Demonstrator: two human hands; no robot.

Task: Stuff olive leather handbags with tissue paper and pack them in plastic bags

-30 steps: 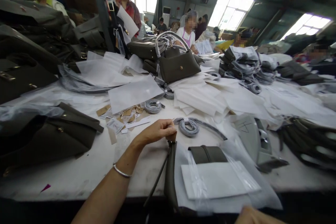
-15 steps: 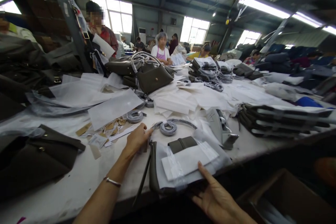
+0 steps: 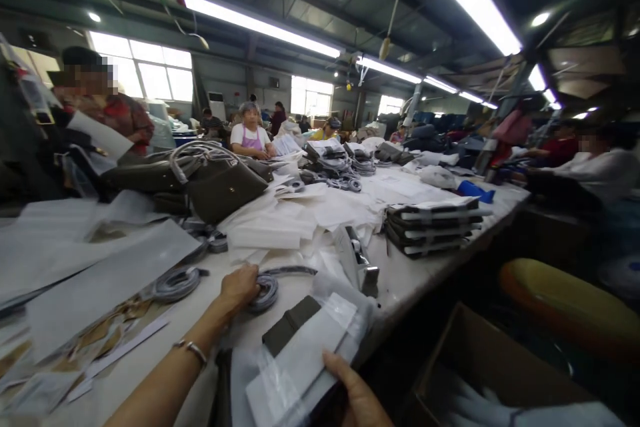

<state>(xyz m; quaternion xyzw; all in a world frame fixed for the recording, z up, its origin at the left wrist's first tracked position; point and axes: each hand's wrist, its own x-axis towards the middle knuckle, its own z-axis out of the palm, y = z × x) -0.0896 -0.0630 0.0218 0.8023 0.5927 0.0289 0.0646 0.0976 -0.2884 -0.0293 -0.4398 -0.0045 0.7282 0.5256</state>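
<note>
My left hand (image 3: 241, 288), a bangle on its wrist, has its fingers curled at the near-left side of a grey wrapped, coiled strap (image 3: 265, 295) on the table. The fingertips are partly hidden. My right hand (image 3: 353, 390) grips the right edge of a folded dark olive handbag (image 3: 293, 325) at the table's front edge. Its thumb lies on the white paper (image 3: 305, 367) taped over the bag, and the other fingers are out of sight beneath. Beyond the bag stands a white-wrapped piece with a metal fitting (image 3: 357, 260).
Another coiled strap (image 3: 177, 283) lies left, near paper scraps (image 3: 95, 347). A stack of folded bags (image 3: 433, 227) sits at the right, a finished handbag (image 3: 225, 190) farther back. Below the edge are an open carton (image 3: 480, 353) and a stool (image 3: 570, 300). Several people work around.
The view has swung right. My left hand has moved onto the coiled strap. My right hand has come to grip the folded handbag, which now lies more tilted in view.
</note>
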